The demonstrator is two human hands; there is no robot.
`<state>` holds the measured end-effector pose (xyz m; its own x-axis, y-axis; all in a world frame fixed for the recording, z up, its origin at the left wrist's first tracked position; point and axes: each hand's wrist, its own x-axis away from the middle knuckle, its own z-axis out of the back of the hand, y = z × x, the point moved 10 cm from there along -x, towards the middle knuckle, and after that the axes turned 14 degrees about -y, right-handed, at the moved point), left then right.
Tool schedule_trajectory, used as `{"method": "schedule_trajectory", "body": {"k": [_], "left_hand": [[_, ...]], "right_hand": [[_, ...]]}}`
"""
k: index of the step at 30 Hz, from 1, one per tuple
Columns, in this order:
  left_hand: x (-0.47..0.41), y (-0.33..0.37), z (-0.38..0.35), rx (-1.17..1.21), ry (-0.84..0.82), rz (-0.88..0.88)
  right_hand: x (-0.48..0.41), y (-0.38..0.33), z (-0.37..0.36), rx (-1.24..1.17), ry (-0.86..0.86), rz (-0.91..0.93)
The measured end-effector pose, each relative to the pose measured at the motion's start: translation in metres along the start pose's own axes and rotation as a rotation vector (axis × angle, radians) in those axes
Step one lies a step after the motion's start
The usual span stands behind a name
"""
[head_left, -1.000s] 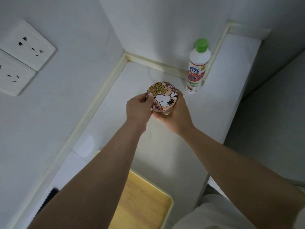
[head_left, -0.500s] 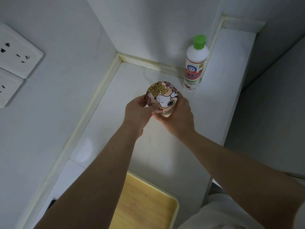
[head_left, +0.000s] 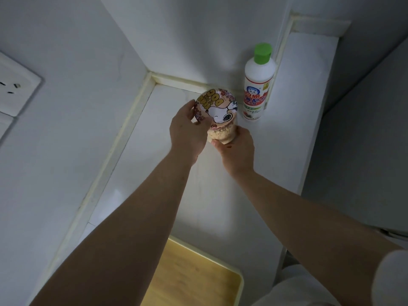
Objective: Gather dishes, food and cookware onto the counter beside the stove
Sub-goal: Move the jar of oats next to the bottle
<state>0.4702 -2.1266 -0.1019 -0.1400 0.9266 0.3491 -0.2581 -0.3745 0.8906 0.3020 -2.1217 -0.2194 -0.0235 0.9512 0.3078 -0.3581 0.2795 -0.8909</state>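
The left hand [head_left: 187, 131] curls its fingers round the rim of the round paper-brown lid with a white cartoon dog on it [head_left: 215, 107]. The right hand [head_left: 237, 146] cups the bottom of the clear plastic jar full of small pale food bits [head_left: 221, 134] that the lid sits on. Both hands hold the jar tight, and it is tipped so the lid looks up at us. It hangs over the back part of the white stone counter [head_left: 154, 173], near the back left corner. I cannot tell if its bottom touches the counter. I think this is the putting-down step: the food jar is being brought to its spot. Next, the hands should stand the jar up straight, set it down flat and then let go. A tall white plastic bottle with a green cap [head_left: 257, 89] stands just beside the jar on the right, by the back edge, so the jar must not bump it. The left edge meets the wall, and a white wall socket [head_left: 15, 87] is up there, well apart. The right edge drops off, so keep away from it. A flat wooden tray with a cream rim [head_left: 192, 277] lies at the near edge. Between the tray and the hands there is bare counter, good room to work.
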Motion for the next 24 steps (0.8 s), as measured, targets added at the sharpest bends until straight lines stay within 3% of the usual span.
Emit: {"method": "schedule_trajectory", "body": {"k": [6, 24], "left_hand": [[-0.025, 0.019, -0.003, -0.069, 0.013, -0.079], [-0.059, 0.016, 0.003, 0.025, -0.004, -0.086]], "right_hand": [[-0.025, 0.009, -0.002, -0.033, 0.081, -0.091], [-0.037, -0.004, -0.002, -0.056, 0.143, -0.103]]}}
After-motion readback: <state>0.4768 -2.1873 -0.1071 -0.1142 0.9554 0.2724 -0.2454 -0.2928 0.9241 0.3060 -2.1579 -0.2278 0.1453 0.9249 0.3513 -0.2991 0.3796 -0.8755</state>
